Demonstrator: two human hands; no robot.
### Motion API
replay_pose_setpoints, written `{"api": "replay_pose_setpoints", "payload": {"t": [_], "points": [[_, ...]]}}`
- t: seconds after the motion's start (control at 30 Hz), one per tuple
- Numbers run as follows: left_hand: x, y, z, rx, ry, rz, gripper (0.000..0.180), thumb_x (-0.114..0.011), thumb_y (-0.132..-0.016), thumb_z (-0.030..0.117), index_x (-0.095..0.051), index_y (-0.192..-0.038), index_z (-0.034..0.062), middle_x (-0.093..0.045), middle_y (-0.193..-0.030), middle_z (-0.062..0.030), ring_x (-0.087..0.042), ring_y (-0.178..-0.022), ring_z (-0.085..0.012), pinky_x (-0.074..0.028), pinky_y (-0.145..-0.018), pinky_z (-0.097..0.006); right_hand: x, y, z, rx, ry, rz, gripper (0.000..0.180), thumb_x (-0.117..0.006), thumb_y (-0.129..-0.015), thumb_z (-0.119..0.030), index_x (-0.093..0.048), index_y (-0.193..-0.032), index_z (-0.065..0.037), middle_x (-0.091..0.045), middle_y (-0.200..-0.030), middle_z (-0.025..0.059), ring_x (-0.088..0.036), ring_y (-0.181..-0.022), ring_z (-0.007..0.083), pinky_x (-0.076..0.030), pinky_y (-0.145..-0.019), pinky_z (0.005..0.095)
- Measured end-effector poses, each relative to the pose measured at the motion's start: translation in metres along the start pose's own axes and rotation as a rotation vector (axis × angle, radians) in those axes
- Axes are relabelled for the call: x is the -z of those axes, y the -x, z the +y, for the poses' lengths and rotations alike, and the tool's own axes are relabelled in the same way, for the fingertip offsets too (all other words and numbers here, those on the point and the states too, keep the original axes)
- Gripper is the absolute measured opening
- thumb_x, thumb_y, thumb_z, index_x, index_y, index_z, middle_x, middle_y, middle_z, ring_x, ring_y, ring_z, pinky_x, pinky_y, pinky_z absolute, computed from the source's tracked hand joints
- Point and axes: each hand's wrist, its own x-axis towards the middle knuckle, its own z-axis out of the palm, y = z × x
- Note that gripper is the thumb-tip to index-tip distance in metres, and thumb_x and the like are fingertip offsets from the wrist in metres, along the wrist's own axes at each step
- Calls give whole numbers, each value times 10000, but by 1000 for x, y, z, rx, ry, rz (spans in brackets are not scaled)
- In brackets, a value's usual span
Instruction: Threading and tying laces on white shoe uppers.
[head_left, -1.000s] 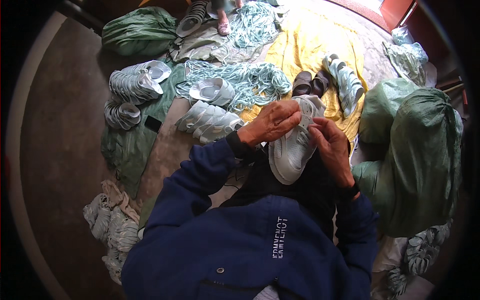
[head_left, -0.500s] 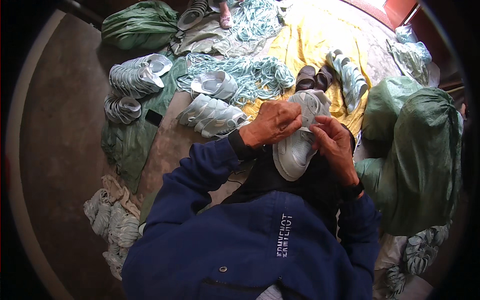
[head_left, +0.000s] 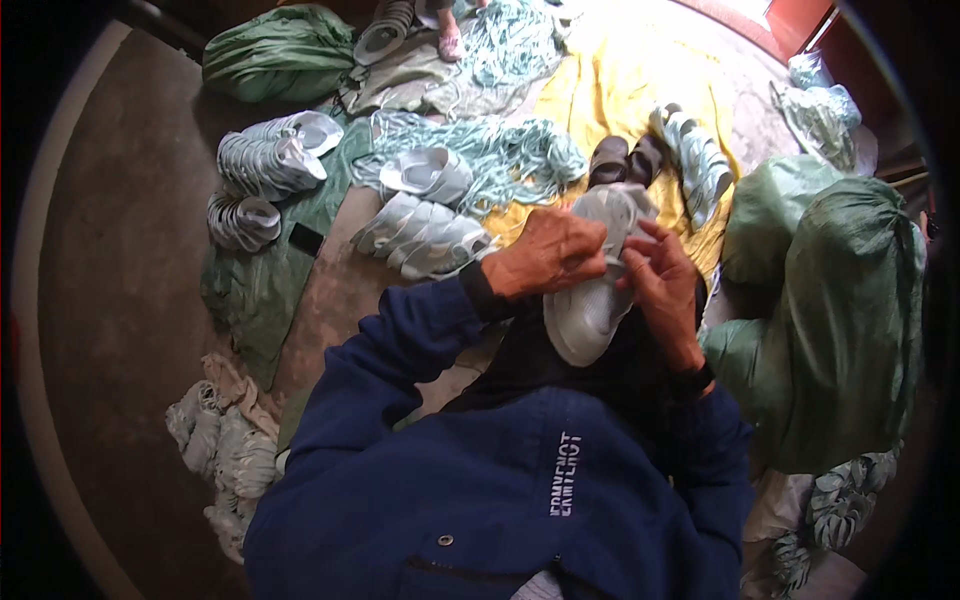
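Observation:
A pale grey shoe upper (head_left: 585, 322) with a mesh toe lies across my dark-trousered lap, its toe toward me. Its far part (head_left: 608, 208), with the eyelets, shows beyond my hands. My left hand (head_left: 545, 255) is closed in a fist-like pinch over its left side. From the right, my right hand (head_left: 662, 280) bends its thumb and forefinger together at the eyelets. A thin pale strand, apparently a shoelace (head_left: 613, 261), runs between the fingertips of both hands. Its ends are hidden by my fingers.
Stacked shoe uppers (head_left: 420, 238) and a heap of light blue laces (head_left: 520, 145) lie ahead on the left. Dark slippers (head_left: 610, 160) rest on a yellow sheet (head_left: 590, 85). Green sacks (head_left: 850, 320) stand at right. A phone (head_left: 306, 238) lies left. Another person's foot (head_left: 451, 45) shows far off.
My right hand has shifted slightly, its fingers lifting a little higher over the upper. The left hand keeps its pinch, almost in the same place.

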Motion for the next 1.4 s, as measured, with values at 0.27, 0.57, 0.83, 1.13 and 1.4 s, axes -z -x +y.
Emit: {"api": "replay_pose_setpoints", "payload": {"t": [0.27, 0.57, 0.83, 1.13, 1.4], "points": [[7, -12, -11, 140, 201, -117, 386, -651, -797, 358, -418, -673, 76, -474, -572, -142, -478, -509, -331, -352, -475, -400, -18, -14, -1, 267, 329, 122, 370, -623, -793, -16, -518, -1148, -12, -677, -812, 171, -685, -714, 253, -525, -617, 340], [0, -12, -18, 52, 162, -202, 281, -608, -818, 416, -561, -772, 143, -577, -634, -90, -597, -620, -331, -430, -543, -439, -7, -10, 6, 421, 427, 40, 409, -610, -806, -40, -503, -1200, -21, -672, -883, 166, -678, -688, 223, -519, -615, 323], [3, -16, -23, 132, 325, -325, 264, -559, -868, 347, -544, -842, 85, -551, -717, -133, -587, -706, -304, -429, -626, -390, 1, -13, 2, 519, 902, -7, 202, -570, -816, -63, -520, -1010, -39, -640, -778, 151, -648, -667, 339, -502, -569, 393], [-7, -6, -33, 290, 520, -285, 243, -572, -900, 330, -598, -908, 89, -594, -800, -100, -611, -778, -154, -465, -698, -315, 197, 12, -40, 448, 1669, 265, 102, -453, -886, -98, -553, -888, -79, -550, -744, 141, -582, -663, 318, -482, -580, 423], [-11, -47, -23, -65, 8, 153, 392, -707, -739, 403, -601, -910, 66, -545, -876, -97, -535, -857, -282, -417, -786, -378, 170, 41, -88, 176, 770, 47, 152, -555, -846, -31, -623, -978, 2, -622, -780, 98, -584, -682, 179, -449, -618, 284]]}}
